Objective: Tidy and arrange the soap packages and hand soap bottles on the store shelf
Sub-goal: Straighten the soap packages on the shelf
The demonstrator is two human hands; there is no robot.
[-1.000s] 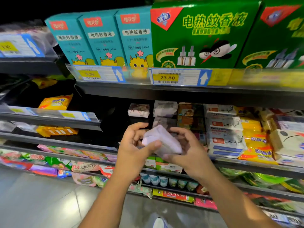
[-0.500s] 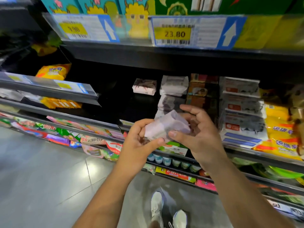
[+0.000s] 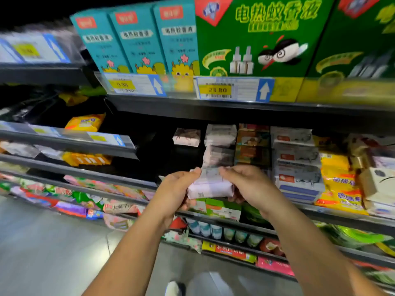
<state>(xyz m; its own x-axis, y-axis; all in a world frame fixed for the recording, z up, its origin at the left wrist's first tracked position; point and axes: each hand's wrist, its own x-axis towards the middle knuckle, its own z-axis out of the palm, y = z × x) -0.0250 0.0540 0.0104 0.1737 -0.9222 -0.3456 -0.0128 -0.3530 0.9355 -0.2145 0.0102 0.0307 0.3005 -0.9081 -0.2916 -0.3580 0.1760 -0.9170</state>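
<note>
The soap package (image 3: 210,186) looks like matt paper wrap; the shelf edge (image 3: 213,107) is dark, smooth metal.

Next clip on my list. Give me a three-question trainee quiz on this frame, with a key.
1. True or false: the left hand and the right hand both grip the pale soap package.
2. Where is that package? A) lying on the floor; B) held in front of the stack of similar packages; C) up beside the price tags.
3. Fill in: the three narrow boxes left of the green box are ___ in colour.
Key: 1 true; 2 B; 3 teal.
</note>
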